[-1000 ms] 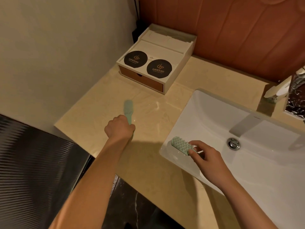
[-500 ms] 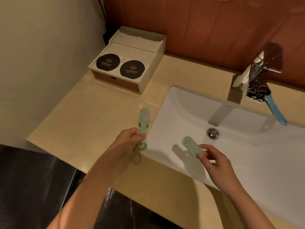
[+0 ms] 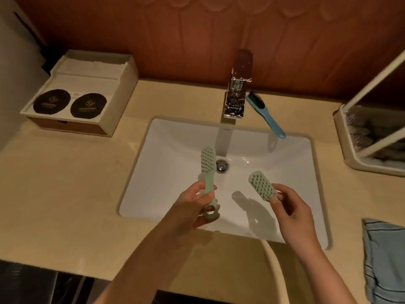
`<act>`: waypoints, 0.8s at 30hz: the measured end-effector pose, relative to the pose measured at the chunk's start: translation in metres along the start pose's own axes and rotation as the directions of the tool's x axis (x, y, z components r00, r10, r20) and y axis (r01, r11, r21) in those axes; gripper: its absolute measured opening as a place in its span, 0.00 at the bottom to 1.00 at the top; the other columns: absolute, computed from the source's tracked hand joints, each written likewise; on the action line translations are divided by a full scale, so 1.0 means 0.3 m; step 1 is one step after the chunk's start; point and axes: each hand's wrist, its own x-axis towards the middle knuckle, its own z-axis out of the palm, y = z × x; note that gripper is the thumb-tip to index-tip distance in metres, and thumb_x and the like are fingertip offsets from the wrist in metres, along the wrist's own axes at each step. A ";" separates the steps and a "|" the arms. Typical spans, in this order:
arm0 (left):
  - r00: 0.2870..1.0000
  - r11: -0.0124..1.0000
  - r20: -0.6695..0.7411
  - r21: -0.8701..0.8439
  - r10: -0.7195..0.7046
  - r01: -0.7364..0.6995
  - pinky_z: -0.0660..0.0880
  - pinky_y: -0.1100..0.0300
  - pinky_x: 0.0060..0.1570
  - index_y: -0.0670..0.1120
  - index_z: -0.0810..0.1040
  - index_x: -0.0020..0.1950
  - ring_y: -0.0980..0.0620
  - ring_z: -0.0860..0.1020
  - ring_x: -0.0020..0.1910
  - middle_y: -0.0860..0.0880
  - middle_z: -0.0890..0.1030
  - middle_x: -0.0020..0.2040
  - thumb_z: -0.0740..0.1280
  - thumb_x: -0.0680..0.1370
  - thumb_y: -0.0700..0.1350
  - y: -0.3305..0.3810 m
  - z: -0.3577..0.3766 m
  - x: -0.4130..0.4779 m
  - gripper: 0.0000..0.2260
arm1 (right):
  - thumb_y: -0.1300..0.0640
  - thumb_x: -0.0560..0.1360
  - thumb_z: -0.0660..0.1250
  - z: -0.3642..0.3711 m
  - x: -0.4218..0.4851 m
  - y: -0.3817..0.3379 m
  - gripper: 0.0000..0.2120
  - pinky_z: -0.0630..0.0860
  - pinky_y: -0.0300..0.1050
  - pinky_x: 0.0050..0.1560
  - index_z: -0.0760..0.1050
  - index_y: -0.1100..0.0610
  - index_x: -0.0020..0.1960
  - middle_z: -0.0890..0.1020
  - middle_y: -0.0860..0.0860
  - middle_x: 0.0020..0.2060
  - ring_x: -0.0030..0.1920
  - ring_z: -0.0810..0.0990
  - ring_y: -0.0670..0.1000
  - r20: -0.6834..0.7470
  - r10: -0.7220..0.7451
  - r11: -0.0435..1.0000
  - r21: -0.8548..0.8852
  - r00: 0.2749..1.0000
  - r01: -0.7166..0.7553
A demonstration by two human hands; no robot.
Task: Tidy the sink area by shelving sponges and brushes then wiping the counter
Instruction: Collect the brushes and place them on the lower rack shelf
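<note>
My left hand (image 3: 192, 206) grips the handle of a pale green brush (image 3: 208, 166), bristle head pointing away from me over the white sink (image 3: 166, 150). My right hand (image 3: 291, 207) holds a second pale green brush (image 3: 262, 186) by its near end, bristles up, above the basin. A blue brush (image 3: 266, 115) lies on the beige counter (image 3: 65, 185) just right of the chrome tap (image 3: 237, 88), its handle tip over the sink rim. A white rack shelf (image 3: 350, 150) stands on the counter at the right edge.
A white box with two black round pads (image 3: 70, 104) sits at the back left of the counter. A blue striped cloth (image 3: 385, 257) lies at the front right. The drain plug (image 3: 222, 166) is in the basin middle. A reddish wood wall runs behind.
My left hand carried its green brush from the left counter to above the basin. My right hand lifted the other brush off the sink rim. My view swung right, showing the rack and cloth.
</note>
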 end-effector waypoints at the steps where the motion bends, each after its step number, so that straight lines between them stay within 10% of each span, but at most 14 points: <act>1: 1.000 1.000 0.025 -0.018 0.002 -0.001 0.79 0.60 0.41 0.44 0.74 0.58 0.50 0.77 0.44 0.39 0.74 0.51 0.61 0.79 0.40 0.000 0.038 0.006 0.09 | 0.62 0.76 0.63 -0.043 0.000 0.012 0.11 0.74 0.30 0.43 0.75 0.50 0.56 0.80 0.44 0.47 0.49 0.78 0.42 -0.018 0.001 1.000 -0.002 1.000 -0.001; 7: 0.999 0.996 -0.009 -0.075 0.049 -0.050 0.80 0.61 0.39 0.43 0.74 0.57 0.52 0.80 0.46 0.43 0.77 0.49 0.61 0.79 0.37 0.000 0.265 0.049 0.09 | 0.64 0.76 0.63 -0.310 0.020 0.086 0.12 0.73 0.28 0.38 0.74 0.50 0.55 0.78 0.43 0.46 0.46 0.78 0.47 -0.120 0.018 0.999 -0.041 0.993 -0.023; 12: 0.999 0.998 -0.013 -0.045 0.031 -0.032 0.81 0.59 0.41 0.45 0.77 0.54 0.53 0.79 0.42 0.45 0.77 0.42 0.60 0.78 0.34 -0.015 0.434 0.072 0.10 | 0.60 0.76 0.64 -0.494 0.039 0.141 0.13 0.75 0.45 0.45 0.74 0.50 0.58 0.77 0.46 0.48 0.48 0.76 0.47 -0.162 0.076 0.996 -0.026 0.984 -0.082; 24: 0.995 0.995 0.063 0.052 0.082 -0.085 0.79 0.63 0.40 0.46 0.80 0.51 0.57 0.76 0.39 0.51 0.77 0.38 0.57 0.79 0.34 0.006 0.720 0.167 0.13 | 0.65 0.74 0.66 -0.844 0.136 0.220 0.10 0.73 0.24 0.37 0.76 0.58 0.55 0.80 0.50 0.40 0.39 0.77 0.43 -0.294 0.205 0.964 0.225 0.933 -0.141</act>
